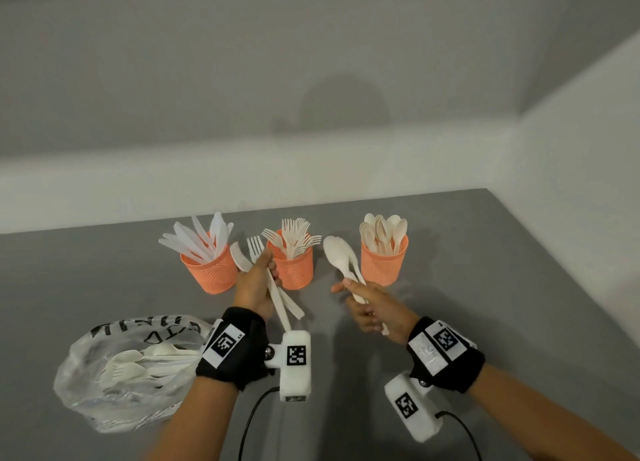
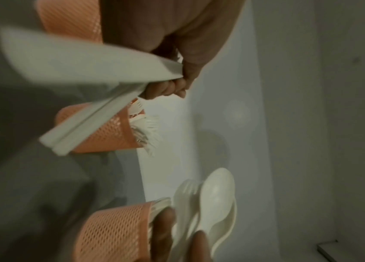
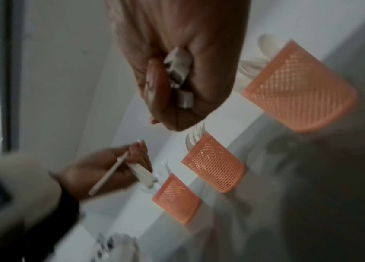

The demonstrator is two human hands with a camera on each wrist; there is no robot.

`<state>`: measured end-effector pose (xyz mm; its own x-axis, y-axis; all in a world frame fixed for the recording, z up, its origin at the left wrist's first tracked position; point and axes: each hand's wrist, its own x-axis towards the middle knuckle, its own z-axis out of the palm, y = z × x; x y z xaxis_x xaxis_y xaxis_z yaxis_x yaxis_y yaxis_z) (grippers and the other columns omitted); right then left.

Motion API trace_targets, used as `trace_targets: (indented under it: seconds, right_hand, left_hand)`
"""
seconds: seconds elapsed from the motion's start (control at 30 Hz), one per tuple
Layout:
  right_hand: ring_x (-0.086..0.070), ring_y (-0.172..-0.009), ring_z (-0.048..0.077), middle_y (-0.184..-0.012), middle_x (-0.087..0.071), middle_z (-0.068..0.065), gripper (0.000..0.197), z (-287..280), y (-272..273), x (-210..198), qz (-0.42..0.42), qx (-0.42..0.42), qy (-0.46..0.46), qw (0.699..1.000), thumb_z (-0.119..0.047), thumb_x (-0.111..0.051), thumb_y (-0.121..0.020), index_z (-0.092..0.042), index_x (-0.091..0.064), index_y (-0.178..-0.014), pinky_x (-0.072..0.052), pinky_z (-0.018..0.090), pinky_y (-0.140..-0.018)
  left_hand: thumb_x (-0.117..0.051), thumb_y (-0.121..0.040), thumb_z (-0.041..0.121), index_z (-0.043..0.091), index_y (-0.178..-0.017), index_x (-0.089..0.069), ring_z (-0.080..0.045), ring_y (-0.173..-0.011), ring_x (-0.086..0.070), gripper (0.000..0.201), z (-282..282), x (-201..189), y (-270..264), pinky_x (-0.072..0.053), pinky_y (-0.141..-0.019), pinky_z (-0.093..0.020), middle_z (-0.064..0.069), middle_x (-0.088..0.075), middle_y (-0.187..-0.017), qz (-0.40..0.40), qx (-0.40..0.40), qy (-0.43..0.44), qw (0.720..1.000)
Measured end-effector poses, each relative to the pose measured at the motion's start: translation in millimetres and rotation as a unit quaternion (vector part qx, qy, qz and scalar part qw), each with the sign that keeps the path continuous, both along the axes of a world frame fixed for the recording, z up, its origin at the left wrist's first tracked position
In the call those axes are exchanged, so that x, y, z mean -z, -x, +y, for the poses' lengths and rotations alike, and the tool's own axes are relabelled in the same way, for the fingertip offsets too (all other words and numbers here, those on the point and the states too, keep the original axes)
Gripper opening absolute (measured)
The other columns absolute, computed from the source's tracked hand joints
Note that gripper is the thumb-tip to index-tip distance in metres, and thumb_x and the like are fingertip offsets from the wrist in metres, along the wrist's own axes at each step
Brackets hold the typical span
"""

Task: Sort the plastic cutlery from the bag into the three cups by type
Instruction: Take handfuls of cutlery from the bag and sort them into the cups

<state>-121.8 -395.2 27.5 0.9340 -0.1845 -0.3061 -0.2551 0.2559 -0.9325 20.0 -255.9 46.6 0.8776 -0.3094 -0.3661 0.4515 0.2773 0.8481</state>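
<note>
The grey surface point(image 1: 450, 322) ends at a white wall point(image 1: 311, 169) along its far edge and another wall on the right, the two meeting in a corner far right; bare surface lies to the right of the cups and between the two forearms. The bag point(image 1: 114, 377), clear plastic with black lettering, lies near left on the surface with forks and spoons showing inside, its mouth against the left wrist. Three orange mesh cups stand in a row near the far edge, just apart from one another: the knife cup point(image 1: 209, 270) on the left, the fork cup point(image 1: 294, 265) in the middle, the spoon cup point(image 1: 383, 263) on the right, each with its cutlery standing handle-down. The left hand point(image 1: 254, 284) is raised between the knife cup and the fork cup, its fingers point(image 2: 172, 88) curled tight round a bundle of forks point(image 1: 255, 249) and a knife point(image 1: 239, 257), whose heads point far and whose handles stick out toward the wrist. The right hand point(image 1: 375, 310) is raised just near the gap between the fork cup and the spoon cup, its fingers point(image 3: 156, 85) closed round the handles of several spoons point(image 1: 337, 252), forefinger stretched leftward, the bowls pointing far-left, level with the spoon cup's rim and beside it.
</note>
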Motion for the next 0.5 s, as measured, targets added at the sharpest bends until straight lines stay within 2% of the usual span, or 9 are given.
trace_targets:
  seconds: [0.07,0.1,0.2,0.23,0.3,0.37,0.43,0.5]
  right_hand:
    - [-0.021,-0.030,0.002,-0.040,-0.026,-0.010,0.023,-2.2,-1.6,-4.1,0.003,-0.009,-0.114,0.993,-0.026,-0.034,-0.099,-0.014,-0.054,-0.099,-0.021,0.014,-0.030]
    - [-0.022,-0.029,0.002,-0.038,-0.027,-0.010,0.021,-3.2,-2.3,-5.9,0.006,-0.013,-0.163,0.987,-0.024,-0.035,-0.098,-0.014,-0.054,-0.098,-0.023,0.013,-0.029]
    - [-0.028,-0.026,0.002,-0.035,-0.030,-0.009,0.018,-4.1,-2.6,-8.9,0.005,-0.034,-0.267,0.963,-0.024,-0.043,-0.088,-0.013,-0.056,-0.095,-0.029,0.013,-0.029]
    - [-0.030,-0.026,0.002,-0.034,-0.031,-0.009,0.017,-4.5,-2.6,-8.4,0.001,-0.044,-0.287,0.957,-0.024,-0.049,-0.085,-0.013,-0.057,-0.095,-0.030,0.013,-0.030]
    - [-0.032,-0.027,0.002,-0.035,-0.033,-0.009,0.023,-4.8,-2.3,-6.3,-0.012,-0.066,-0.327,0.943,-0.025,-0.072,-0.073,-0.013,-0.066,-0.092,-0.034,0.014,-0.030]
    - [-0.030,-0.027,0.003,-0.035,-0.034,-0.008,0.034,-5.6,-2.2,-3.8,-0.018,-0.083,-0.351,0.932,-0.025,-0.085,-0.059,-0.013,-0.071,-0.088,-0.034,0.015,-0.030]
    - [-0.023,-0.028,0.003,-0.035,-0.034,-0.008,0.036,-6.0,-1.9,-2.4,-0.017,-0.096,-0.349,0.932,-0.027,-0.086,-0.057,-0.013,-0.072,-0.087,-0.033,0.014,-0.028]
    - [-0.025,-0.028,0.003,-0.036,-0.034,-0.009,0.032,-5.8,-1.0,-3.3,-0.006,-0.100,-0.332,0.938,-0.030,-0.081,-0.063,-0.013,-0.071,-0.089,-0.031,0.013,-0.028]
  left_hand:
    - [-0.040,-0.099,0.025,0.013,-0.073,-0.051,-0.004,-0.038,-0.044,0.030,-1.8,8.5,9.1,-0.041,-0.040,-0.015,0.001,-0.040,-0.060,0.026,0.032,0.013,0.999]
    - [-0.038,-0.099,0.027,0.013,-0.074,-0.049,-0.005,-0.038,-0.047,0.031,-3.5,11.2,14.8,-0.044,-0.041,-0.016,0.001,-0.042,-0.059,0.034,0.037,0.013,0.999]
    - [-0.040,-0.099,0.027,0.013,-0.075,-0.047,-0.006,-0.031,-0.040,0.028,-12.2,14.1,33.4,-0.039,-0.036,-0.014,0.006,-0.039,-0.040,0.030,0.060,-0.008,0.998]
    - [-0.045,-0.097,0.024,0.013,-0.077,-0.048,-0.005,-0.030,-0.036,0.023,-16.2,14.9,37.7,-0.034,-0.034,-0.014,0.008,-0.035,-0.038,0.020,0.074,-0.018,0.997]
    - [-0.055,-0.091,0.020,0.013,-0.085,-0.049,-0.004,-0.031,-0.031,0.011,-22.6,17.0,43.6,-0.030,-0.033,-0.015,0.009,-0.032,-0.039,0.004,0.120,-0.027,0.992]
    - [-0.060,-0.087,0.019,0.012,-0.093,-0.050,-0.003,-0.032,-0.031,0.014,-26.2,17.7,48.8,-0.030,-0.035,-0.014,0.009,-0.032,-0.040,0.016,0.168,-0.017,0.985]
    - [-0.060,-0.087,0.020,0.013,-0.086,-0.052,-0.002,-0.033,-0.032,0.010,-28.7,15.2,53.5,-0.030,-0.036,-0.012,0.010,-0.035,-0.041,0.020,0.202,0.006,0.979]
    - [-0.058,-0.088,0.019,0.017,-0.072,-0.050,-0.001,-0.033,-0.031,0.018,-31.6,12.3,57.1,-0.028,-0.036,-0.010,0.011,-0.039,-0.042,-0.001,0.218,0.019,0.976]
